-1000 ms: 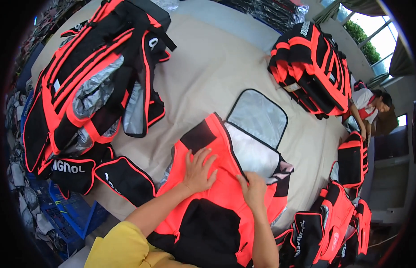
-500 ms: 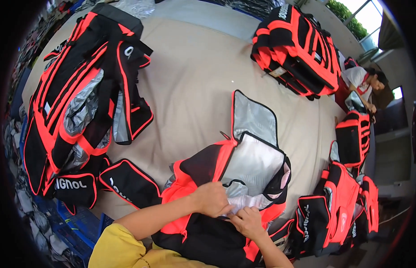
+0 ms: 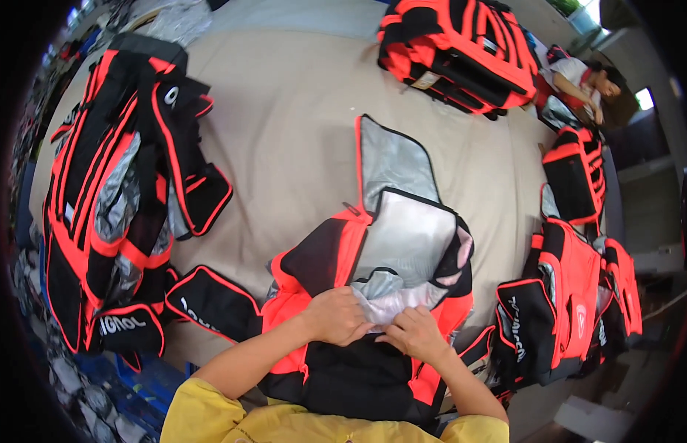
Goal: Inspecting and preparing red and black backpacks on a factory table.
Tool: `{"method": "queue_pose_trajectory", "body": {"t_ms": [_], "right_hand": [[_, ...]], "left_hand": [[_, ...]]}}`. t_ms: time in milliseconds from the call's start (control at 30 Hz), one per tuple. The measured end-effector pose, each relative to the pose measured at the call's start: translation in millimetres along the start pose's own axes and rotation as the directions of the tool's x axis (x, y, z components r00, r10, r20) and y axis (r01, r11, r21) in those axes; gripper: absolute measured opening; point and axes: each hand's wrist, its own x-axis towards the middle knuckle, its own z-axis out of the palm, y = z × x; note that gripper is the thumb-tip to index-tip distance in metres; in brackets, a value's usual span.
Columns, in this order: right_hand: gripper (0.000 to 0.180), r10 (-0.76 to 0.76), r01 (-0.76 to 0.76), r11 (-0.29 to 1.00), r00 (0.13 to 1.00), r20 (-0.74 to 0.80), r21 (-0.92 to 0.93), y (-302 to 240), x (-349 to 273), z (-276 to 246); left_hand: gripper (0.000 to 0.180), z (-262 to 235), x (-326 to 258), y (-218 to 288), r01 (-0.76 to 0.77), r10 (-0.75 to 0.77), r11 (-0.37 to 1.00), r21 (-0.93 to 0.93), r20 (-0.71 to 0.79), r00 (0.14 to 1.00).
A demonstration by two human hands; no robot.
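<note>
An unzipped black and neon-red bag [image 3: 351,387] lies in front of me, against my body. Its black-edged flap [image 3: 395,162] is folded away from me, showing a silver lining [image 3: 406,236]. At the near rim of the opening, my left hand [image 3: 339,317] is closed on the pale, crumpled lining edge [image 3: 399,301]. Beside it, my right hand [image 3: 415,334] pinches the same rim, thumb and fingertips together. A narrow gap separates the two hands. My fingers partly hide the edge they grip.
A beige-covered table [image 3: 284,125] carries the work. To the left lies a large black and red bag [image 3: 111,192]; another bag [image 3: 461,55] sits at the far side. More bags [image 3: 572,295] line the right, where a person [image 3: 579,81] handles one. Blue crates [image 3: 140,387] stand at lower left.
The view has shifted, so the surrounding bags sit differently in the picture. My right hand has come up nearly level with the left, and both still hold the lining edge.
</note>
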Motion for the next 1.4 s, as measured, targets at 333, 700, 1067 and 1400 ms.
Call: {"method": "queue_pose_trajectory", "body": {"t_ms": [333, 700, 1067, 1400], "right_hand": [[0.043, -0.052, 0.020, 0.997, 0.905, -0.423, -0.078, 68.4, 24.0, 26.8], [0.057, -0.046, 0.040, 0.908, 0.999, 0.005, 0.417, -38.2, 32.6, -26.7], [0.049, -0.006, -0.009, 0.908, 0.999, 0.035, 0.419, -57.7, 31.0, -11.2], [0.051, -0.013, 0.062, 0.924, 0.991, -0.130, 0.378, -66.3, 27.6, 11.1]], "left_hand": [[0.028, -9.9, -2.8, -7.0, 0.036, -0.033, 0.999, -0.025, 0.095, 0.995], [0.022, -53.8, 90.3, -55.0, 0.333, -0.335, 0.871, 0.360, -0.060, 0.940], [0.026, 23.2, 172.4, 8.1, 0.589, -0.605, 0.788, 0.179, 0.047, 0.795], [0.020, -0.1, 156.0, -9.1, 0.488, -0.630, -0.257, -0.834, 0.527, 0.570]]}}
